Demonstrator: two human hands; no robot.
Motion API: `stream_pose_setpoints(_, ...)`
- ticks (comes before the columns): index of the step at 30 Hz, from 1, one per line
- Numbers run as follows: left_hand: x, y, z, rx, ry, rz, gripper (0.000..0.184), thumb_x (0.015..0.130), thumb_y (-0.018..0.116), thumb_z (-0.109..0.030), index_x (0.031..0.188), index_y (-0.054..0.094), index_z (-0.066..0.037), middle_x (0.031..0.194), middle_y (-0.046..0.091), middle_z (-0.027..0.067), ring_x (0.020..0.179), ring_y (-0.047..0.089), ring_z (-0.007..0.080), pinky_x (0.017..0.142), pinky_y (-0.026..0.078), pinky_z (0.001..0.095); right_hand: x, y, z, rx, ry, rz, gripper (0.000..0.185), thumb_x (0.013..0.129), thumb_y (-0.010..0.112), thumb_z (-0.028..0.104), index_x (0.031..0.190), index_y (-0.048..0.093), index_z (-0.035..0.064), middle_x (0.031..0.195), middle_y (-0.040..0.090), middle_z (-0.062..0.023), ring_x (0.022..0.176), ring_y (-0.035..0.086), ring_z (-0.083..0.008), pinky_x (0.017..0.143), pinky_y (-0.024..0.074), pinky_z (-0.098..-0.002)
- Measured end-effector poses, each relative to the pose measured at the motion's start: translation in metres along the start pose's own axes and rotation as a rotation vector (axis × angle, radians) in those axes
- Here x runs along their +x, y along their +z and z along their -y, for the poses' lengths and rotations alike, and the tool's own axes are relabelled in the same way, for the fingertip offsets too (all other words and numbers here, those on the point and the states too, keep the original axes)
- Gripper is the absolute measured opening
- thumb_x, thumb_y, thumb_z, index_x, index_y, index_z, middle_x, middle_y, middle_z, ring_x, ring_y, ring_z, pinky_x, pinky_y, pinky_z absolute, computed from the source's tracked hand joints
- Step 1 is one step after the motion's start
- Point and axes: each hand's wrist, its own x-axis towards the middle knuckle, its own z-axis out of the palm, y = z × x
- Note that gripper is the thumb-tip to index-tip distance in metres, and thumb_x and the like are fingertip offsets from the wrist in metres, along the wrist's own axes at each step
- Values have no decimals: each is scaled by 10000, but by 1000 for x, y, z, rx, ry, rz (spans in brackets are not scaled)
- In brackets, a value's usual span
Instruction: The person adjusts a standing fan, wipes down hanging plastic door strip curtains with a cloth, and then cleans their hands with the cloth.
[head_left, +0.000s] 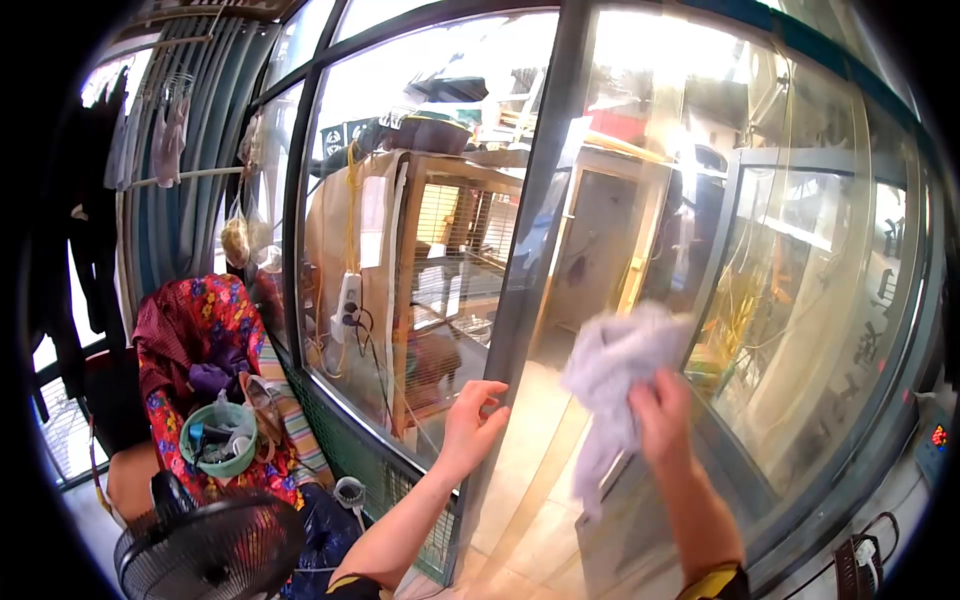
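Note:
A crumpled pale lilac cloth [622, 365] hangs from my right hand [662, 410], whose fingers are closed on it. Part of the cloth dangles lower, and its edges are blurred by motion. My left hand [475, 422] is raised beside the dark door frame [528, 230], fingers bent and apart from the thumb, with nothing visible between them. Whether its fingertips touch the frame or the clear plastic sheet [690, 250] by the doorway, I cannot tell.
At lower left stands a black fan [215, 545], near a chair with a red floral cover [215, 310] and a green basket [240, 462] of small items. A power strip [347, 300] hangs behind the glass. A bright tiled floor [530, 440] runs through the doorway.

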Motion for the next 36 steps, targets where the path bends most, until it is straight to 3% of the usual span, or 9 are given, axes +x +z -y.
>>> stream_pose_setpoints(3,11,3,40,12,-17,-64,468,772,668,-86,1220,535,-74,1159,501,87,954,561,197,758,484,300,92,1,23,-352,-602,-153,279,809,606,68,1075,585,-11,1043,589,-151,954,593,-282,834,460,-354)
stream_pose_setpoints(5,19,7,61,13,-2,-103,528,758,682,-98,1256,508,-72,1169,489,111,952,554,213,763,487,311,145,-9,45,-586,-699,-241,331,817,611,130,1123,569,11,1154,541,-161,1024,558,-344,863,455,-400)
stream_pose_setpoints(10,38,16,81,-72,-45,-93,528,751,689,-87,1243,503,-51,1098,485,110,943,540,199,750,481,309,256,-10,75,-1179,-933,-636,397,820,604,271,1153,568,58,1282,475,-124,1136,479,-311,884,433,-434)
stream_pose_setpoints(13,48,13,84,-80,-85,-70,464,764,687,-76,1191,512,-29,1054,481,96,868,551,176,722,475,294,262,14,51,-1460,-802,-292,455,801,621,314,1179,560,69,1306,464,-110,1162,454,-303,876,419,-453)
stream_pose_setpoints(17,53,15,75,-260,-77,-36,371,802,682,-89,1132,525,-24,905,548,46,724,543,115,671,452,259,206,50,-8,-1349,-1108,130,508,727,646,304,1216,558,195,1318,487,-35,1207,436,-262,904,385,-458)
stream_pose_setpoints(23,59,19,67,-325,-117,154,186,893,605,-164,997,594,-10,754,643,27,709,600,75,646,447,231,217,37,-16,-1385,-1267,279,488,763,582,163,1242,547,247,1341,500,44,1279,399,-242,934,387,-427)
stream_pose_setpoints(27,59,30,80,-241,-59,146,166,936,539,-150,928,606,2,727,630,30,680,611,87,642,479,227,272,23,14,-1370,-1324,60,433,759,564,112,1181,566,207,1286,524,21,1203,459,-251,883,447,-380)
stream_pose_setpoints(31,49,25,74,-493,-226,152,184,960,502,-143,881,592,-3,700,595,24,671,616,96,613,495,221,335,2,65,-1342,-1322,-281,346,732,564,50,1066,579,142,1168,550,-27,1048,530,-249,790,498,-354)
stream_pose_setpoints(36,37,15,68,-493,-230,137,194,969,491,-143,876,584,-1,702,583,24,670,619,97,599,496,215,417,-41,138,-1448,-1114,-529,359,750,594,49,1101,578,120,1190,549,-57,1043,523,-298,847,483,-368)
